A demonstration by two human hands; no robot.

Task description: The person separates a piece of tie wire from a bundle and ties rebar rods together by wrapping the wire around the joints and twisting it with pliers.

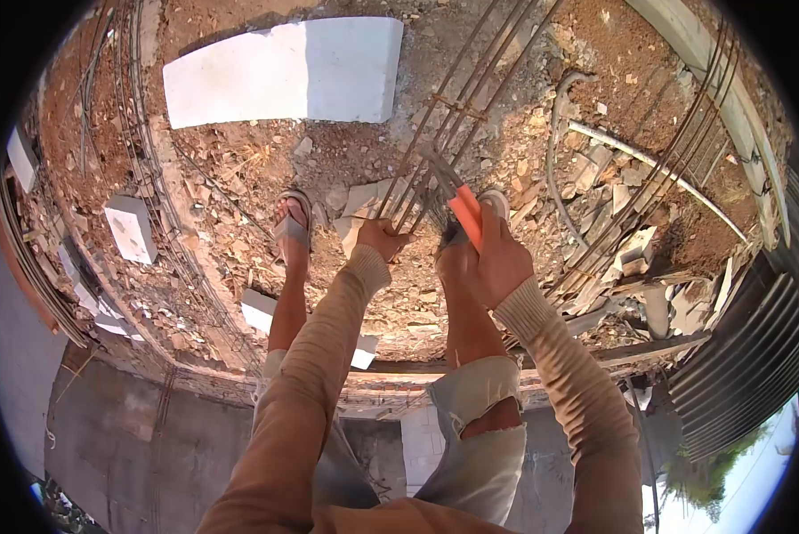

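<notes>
Several long thin steel bars (pixel 471 93), tied together by a crosspiece, run from the top of the view down to between my hands. My left hand (pixel 382 238) is closed around the near ends of these bars. In my right hand (pixel 497 258) is a tool with orange handles (pixel 467 216). Its dark metal head (pixel 439 167) lies against or just over the bars; which of the two I cannot tell. Some thin dark wires show beside the tool, partly hidden by it.
A large white block (pixel 284 71) lies beyond my feet, with a smaller white block (pixel 131 229) at the left. More steel bars (pixel 657 173) and a pale pole (pixel 657 169) lie at the right. Broken rubble covers the ground. Corrugated sheeting (pixel 738 356) stands at the lower right.
</notes>
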